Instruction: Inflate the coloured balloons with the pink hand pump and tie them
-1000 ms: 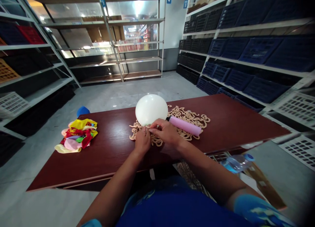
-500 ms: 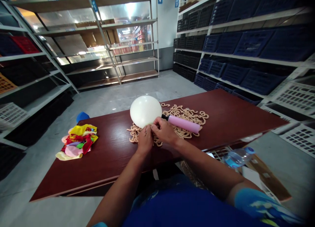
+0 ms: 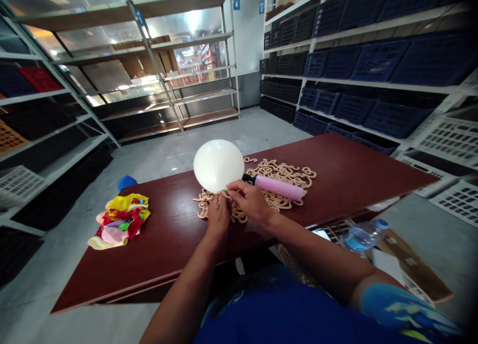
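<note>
An inflated white balloon [image 3: 218,165] rests above the dark red table, its neck end toward me. My right hand [image 3: 251,200] is closed, with thumb and forefinger pinching the balloon's neck. Just left of it, my left hand [image 3: 218,212] has its fingers curled together under the balloon, also at the neck; the fingertips are partly hidden. A pink hand pump [image 3: 280,187] with a black end lies right of the balloon, beyond my right hand. Beige curly pieces [image 3: 287,173] are spread under the pump and around both hands.
Limp coloured balloons [image 3: 119,222] lie in a heap on the table's [image 3: 347,170] left end, with a blue round thing [image 3: 127,182] behind them. A water bottle [image 3: 364,235] is below the table edge at right. Racks with dark crates [image 3: 381,60] line the right side.
The balloon has risen slightly and shifted a little left. My right fingers have straightened somewhat at its neck, and my left hand sits slightly lower. The view has tilted a little.
</note>
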A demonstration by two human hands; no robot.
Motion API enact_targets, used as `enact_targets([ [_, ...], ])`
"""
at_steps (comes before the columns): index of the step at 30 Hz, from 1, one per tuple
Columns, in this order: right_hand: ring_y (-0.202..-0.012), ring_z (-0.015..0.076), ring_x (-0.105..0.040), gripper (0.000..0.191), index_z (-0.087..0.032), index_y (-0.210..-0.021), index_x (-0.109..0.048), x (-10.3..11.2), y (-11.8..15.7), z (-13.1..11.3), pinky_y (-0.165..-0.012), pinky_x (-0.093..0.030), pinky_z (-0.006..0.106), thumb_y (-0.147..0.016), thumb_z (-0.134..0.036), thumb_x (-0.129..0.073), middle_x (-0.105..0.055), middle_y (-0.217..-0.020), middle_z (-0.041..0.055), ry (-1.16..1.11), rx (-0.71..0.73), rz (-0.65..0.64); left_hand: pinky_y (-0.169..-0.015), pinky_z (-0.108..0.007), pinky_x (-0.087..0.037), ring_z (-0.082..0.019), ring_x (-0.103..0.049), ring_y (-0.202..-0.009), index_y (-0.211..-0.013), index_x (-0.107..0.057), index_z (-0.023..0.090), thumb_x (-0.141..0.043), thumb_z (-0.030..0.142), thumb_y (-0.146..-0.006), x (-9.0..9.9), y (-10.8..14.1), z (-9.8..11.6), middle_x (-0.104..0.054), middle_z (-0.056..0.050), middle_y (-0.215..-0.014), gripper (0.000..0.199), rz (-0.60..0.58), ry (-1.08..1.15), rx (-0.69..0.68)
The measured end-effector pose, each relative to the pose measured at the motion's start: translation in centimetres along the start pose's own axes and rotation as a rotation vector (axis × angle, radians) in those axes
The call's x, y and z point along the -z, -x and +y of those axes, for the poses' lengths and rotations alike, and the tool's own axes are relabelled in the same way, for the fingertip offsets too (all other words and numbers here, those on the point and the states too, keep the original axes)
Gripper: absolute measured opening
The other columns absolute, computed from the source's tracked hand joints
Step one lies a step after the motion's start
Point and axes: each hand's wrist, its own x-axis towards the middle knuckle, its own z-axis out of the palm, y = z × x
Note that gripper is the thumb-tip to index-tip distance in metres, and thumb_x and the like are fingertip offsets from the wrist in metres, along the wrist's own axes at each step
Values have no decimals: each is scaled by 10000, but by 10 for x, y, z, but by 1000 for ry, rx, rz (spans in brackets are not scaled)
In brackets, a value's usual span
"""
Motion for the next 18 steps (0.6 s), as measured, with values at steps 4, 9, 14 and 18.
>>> enact_targets([
  [4,-647,106,-560,154,-195,-857,-623,0,-3,5,-636,-434,236,-752,-291,-563,-643,-788,-6,-87,-68,-4,-633,-270,-425,-161,-552,-694,-811,-561,181,-356,343,-859,-2,2,-2,-593,-45,-713,266,44,-4,-51],
  [9,-710,115,-565,167,-184,-828,-664,0,-5,2,-676,-425,238,-748,-284,-558,-657,-799,10,-59,-65,-41,-692,-289,-417,-180,-554,-751,-784,-568,176,-314,353,-873,2,4,0,-607,-65,-765,322,74,-136,-123],
  [14,-645,99,-516,139,-174,-746,-631,-3,-4,-4,-630,-390,227,-746,-276,-535,-625,-730,0,86,-23,-7,-700,-290,-408,-173,-542,-730,-737,-561,168,-305,345,-877,6,4,1,-595,-68,-736,341,96,-216,-121],
  [18,-614,91,-483,138,-173,-715,-568,-8,-5,-3,-604,-374,220,-756,-286,-500,-582,-684,-16,98,-30,62,-644,-256,-419,-150,-537,-706,-773,-595,155,-421,400,-825,5,2,1,-592,-46,-734,305,38,65,-39],
])
